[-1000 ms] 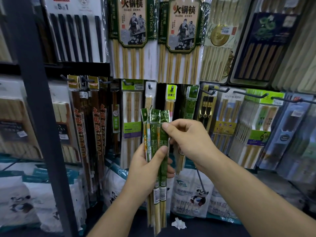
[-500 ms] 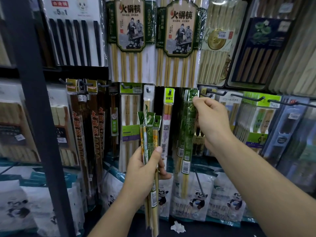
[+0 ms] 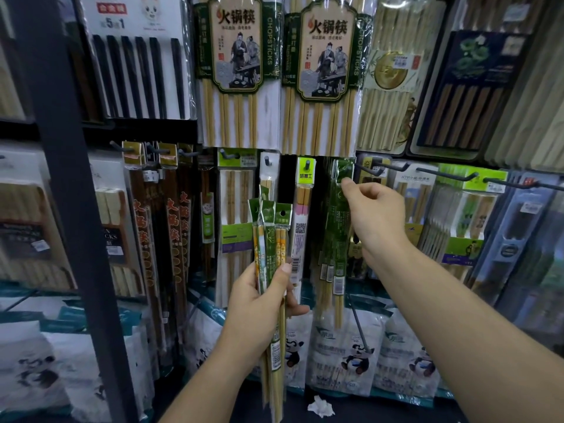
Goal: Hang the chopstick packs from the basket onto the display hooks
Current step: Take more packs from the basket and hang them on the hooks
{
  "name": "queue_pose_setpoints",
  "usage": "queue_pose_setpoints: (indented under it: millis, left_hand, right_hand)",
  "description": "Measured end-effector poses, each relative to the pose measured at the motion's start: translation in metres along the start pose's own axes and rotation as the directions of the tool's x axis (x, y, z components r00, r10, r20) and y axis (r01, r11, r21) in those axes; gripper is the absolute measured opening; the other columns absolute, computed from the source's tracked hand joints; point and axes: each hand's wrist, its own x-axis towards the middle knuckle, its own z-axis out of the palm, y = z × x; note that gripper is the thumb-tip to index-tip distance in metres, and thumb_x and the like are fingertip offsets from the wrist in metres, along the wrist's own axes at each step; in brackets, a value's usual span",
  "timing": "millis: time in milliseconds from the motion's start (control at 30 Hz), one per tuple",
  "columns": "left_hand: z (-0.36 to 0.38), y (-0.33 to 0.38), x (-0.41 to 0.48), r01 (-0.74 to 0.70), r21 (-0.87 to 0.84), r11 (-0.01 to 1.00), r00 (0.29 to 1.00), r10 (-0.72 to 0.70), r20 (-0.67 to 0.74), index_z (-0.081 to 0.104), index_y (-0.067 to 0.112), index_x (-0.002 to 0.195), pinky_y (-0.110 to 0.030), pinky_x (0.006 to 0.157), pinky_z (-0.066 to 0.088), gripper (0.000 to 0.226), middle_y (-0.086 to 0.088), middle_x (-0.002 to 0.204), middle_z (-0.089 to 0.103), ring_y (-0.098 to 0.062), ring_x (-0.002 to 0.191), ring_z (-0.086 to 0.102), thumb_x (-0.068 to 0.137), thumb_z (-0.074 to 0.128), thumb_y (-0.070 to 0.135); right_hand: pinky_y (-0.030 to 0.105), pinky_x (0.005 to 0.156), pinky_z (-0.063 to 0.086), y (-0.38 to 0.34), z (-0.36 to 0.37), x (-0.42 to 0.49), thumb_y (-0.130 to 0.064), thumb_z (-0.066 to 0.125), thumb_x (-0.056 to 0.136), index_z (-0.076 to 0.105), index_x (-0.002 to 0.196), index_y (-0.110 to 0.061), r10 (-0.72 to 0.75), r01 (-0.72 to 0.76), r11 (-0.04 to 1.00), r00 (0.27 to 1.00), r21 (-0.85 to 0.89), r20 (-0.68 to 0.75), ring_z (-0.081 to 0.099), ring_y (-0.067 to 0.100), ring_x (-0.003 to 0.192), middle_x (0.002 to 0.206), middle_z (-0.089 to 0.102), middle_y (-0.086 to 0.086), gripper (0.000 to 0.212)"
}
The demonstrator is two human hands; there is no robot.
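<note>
The left hand [image 3: 259,303] keeps its grip closed round a bundle of narrow green-headed bamboo chopstick packs [image 3: 270,239]. Farther back, the right hand [image 3: 377,215], which one second ago pulled one slim green pack [image 3: 340,227] from this bundle, has lifted it to the display. The pack now hangs among similar ones and seems hooked. The grip touches its header; whether it still pinches, I cannot tell.

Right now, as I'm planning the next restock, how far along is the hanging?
Done: some green packs hang in place. In hand: the right hand pinches the front pack at its top; the left hand grips a bundle of packs. Left: that bundle; the basket is out of view.
</note>
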Motion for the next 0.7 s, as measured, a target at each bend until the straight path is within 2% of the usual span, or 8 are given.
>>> queue_pose_setpoints:
  millis: [67,167,233,300,400,500,600,700]
  left_hand:
    - [0.000,0.000,0.000,0.004,0.003,1.000,1.000,-0.004,0.006,0.074,0.024,0.104,-0.043,0.066,0.065,0.012,-0.009,0.066,0.059,-0.027,0.064,0.063,0.100,0.063,0.023]
    - [0.001,0.003,0.000,0.005,0.009,1.000,1.000,-0.005,0.019,0.075,0.028,0.092,-0.045,0.068,0.065,0.015,-0.018,0.072,0.062,-0.025,0.066,0.065,0.099,0.065,0.020]
    - [0.003,0.005,-0.002,0.005,0.004,1.000,1.000,-0.005,0.027,0.075,0.028,0.087,-0.044,0.069,0.065,0.009,-0.017,0.074,0.065,-0.025,0.068,0.068,0.093,0.070,0.026]
    - [0.005,0.008,-0.004,0.006,-0.005,1.000,0.999,-0.006,0.034,0.076,0.027,0.086,-0.042,0.069,0.065,0.006,-0.012,0.074,0.068,-0.027,0.070,0.071,0.084,0.074,0.033]
    - [0.006,0.009,-0.006,0.016,0.000,1.000,1.000,-0.016,0.023,0.077,0.028,0.089,-0.040,0.069,0.065,0.011,-0.017,0.079,0.072,-0.034,0.075,0.074,0.080,0.076,0.035]
    - [0.007,0.008,-0.006,0.018,-0.018,1.000,1.000,-0.017,0.022,0.077,0.027,0.091,-0.039,0.070,0.064,0.014,-0.018,0.087,0.074,-0.033,0.079,0.075,0.080,0.075,0.035]
    - [0.005,0.007,-0.005,-0.020,0.003,1.000,1.000,0.020,-0.004,0.077,0.028,0.096,-0.028,0.070,0.063,0.020,-0.009,0.094,0.079,-0.024,0.087,0.078,0.081,0.072,0.040]
    - [0.002,0.006,-0.002,-0.088,0.114,0.990,0.995,0.093,-0.036,0.077,0.029,0.101,-0.016,0.071,0.057,0.028,0.006,0.092,0.080,-0.008,0.087,0.075,0.083,0.066,0.049]
  right_hand:
    - [0.024,0.069,0.047,0.003,-0.001,-0.002,-0.039,0.069,0.094,0.056,0.072,-0.009,0.013,-0.013,1.000,1.000,-0.011,-0.025,0.049,0.013,0.060,0.061,0.046,-0.002,0.040]
    - [0.024,0.067,0.044,0.002,-0.004,-0.018,-0.041,0.070,0.093,0.055,0.074,-0.016,-0.026,0.025,0.999,0.999,-0.039,-0.032,0.049,0.002,0.056,0.066,0.051,-0.005,0.034]
    - [0.023,0.069,0.044,0.001,-0.003,-0.035,-0.043,0.069,0.092,0.065,0.077,-0.021,-0.055,0.061,0.996,0.995,-0.068,0.078,0.058,-0.001,0.064,0.074,0.063,-0.005,0.027]
    - [0.019,0.071,0.046,0.000,0.001,-0.053,-0.044,0.068,0.093,0.073,0.079,-0.028,-0.060,0.076,0.996,0.960,-0.047,0.272,0.064,0.001,0.074,0.083,0.071,-0.005,0.022]
    - [0.016,0.068,0.049,0.002,0.007,-0.066,-0.034,0.069,0.094,0.074,0.077,-0.019,-0.095,0.099,0.995,0.914,0.011,0.394,0.061,0.003,0.070,0.080,0.072,-0.001,0.023]
    - [0.016,0.062,0.047,0.003,0.008,-0.066,-0.028,0.069,0.096,0.072,0.077,-0.014,-0.116,0.128,0.992,0.914,-0.004,0.389,0.054,0.005,0.065,0.069,0.061,0.002,0.023]
    - [0.018,0.061,0.047,0.001,0.006,-0.062,-0.026,0.065,0.098,0.072,0.077,-0.017,-0.125,0.126,0.992,0.929,0.020,0.348,0.053,0.005,0.063,0.067,0.060,0.003,0.024]
    - [0.012,0.056,0.046,-0.007,0.000,-0.050,-0.022,0.061,0.101,0.071,0.077,-0.020,-0.092,0.073,0.993,0.971,0.092,0.221,0.054,-0.001,0.059,0.063,0.062,-0.012,0.026]
